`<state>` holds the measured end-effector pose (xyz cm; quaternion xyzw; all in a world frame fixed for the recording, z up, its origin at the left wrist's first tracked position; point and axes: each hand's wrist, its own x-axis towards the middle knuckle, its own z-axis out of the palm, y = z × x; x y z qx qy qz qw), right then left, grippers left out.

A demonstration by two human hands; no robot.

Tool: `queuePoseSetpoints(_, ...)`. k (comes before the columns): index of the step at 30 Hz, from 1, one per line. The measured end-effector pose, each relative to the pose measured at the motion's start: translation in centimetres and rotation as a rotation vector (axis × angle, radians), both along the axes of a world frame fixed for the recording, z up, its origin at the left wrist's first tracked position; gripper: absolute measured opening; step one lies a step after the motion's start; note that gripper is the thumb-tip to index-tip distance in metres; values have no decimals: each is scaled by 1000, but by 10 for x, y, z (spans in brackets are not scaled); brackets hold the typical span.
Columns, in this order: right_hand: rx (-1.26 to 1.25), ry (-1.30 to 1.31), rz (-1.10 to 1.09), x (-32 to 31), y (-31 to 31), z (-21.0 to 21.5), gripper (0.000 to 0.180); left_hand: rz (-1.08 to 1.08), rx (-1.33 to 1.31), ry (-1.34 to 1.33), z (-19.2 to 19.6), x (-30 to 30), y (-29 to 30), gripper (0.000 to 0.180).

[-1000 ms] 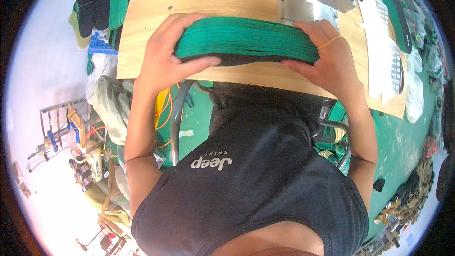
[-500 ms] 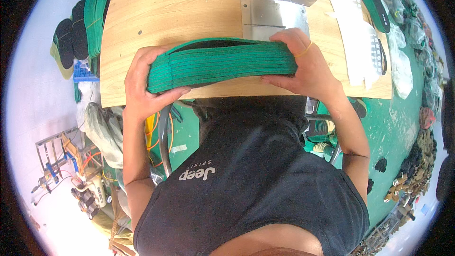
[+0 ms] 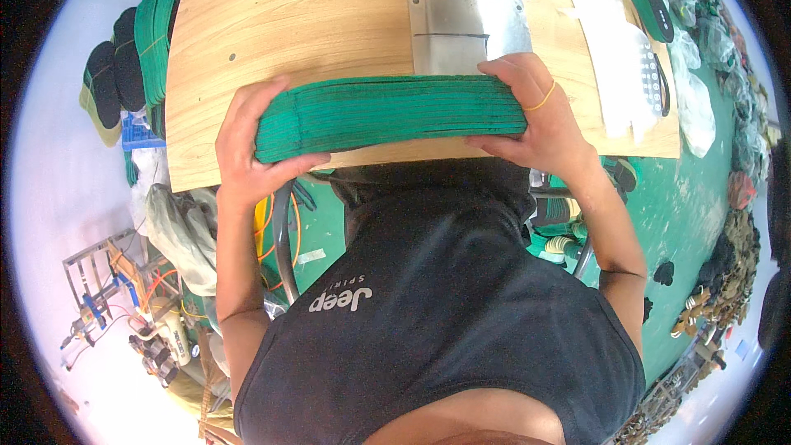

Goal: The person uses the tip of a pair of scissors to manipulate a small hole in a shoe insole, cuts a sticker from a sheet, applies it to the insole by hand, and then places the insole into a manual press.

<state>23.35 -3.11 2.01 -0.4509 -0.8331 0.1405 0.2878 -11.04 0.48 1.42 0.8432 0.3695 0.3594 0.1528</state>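
The green stack [image 3: 391,110] looks like matt cloth, rough with thin ridges. The table top [image 3: 305,25] looks like smooth wood with grain lines. The metal plate [image 3: 451,16] is smooth and shiny. The bag [image 3: 699,115] looks like thin, crinkly plastic.

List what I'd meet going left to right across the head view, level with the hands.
Blue plastic item → left hand → green layered stack, held at both ends → right hand → white sheet → clear plastic bag.
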Motion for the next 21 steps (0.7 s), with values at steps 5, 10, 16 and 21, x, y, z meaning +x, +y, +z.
queuePoseSetpoints(5, -10, -22, 47, 4, 2, 3, 67, -53, 10, -10, 1, 1, 3, 74)
queuePoseSetpoints(10, -83, 5, 52, 6, 1, 3, 64, -11, 19, -11, -2, 0, 1, 75)
queuePoseSetpoints(16, -80, 113, 32, 9, -2, -7, 62, 7, 6, -36, -13, -4, 7, 73)
queuePoseSetpoints(21, -176, 267, -47, 11, -9, -4, 60, 26, -128, -137, -1, 2, 13, 70)
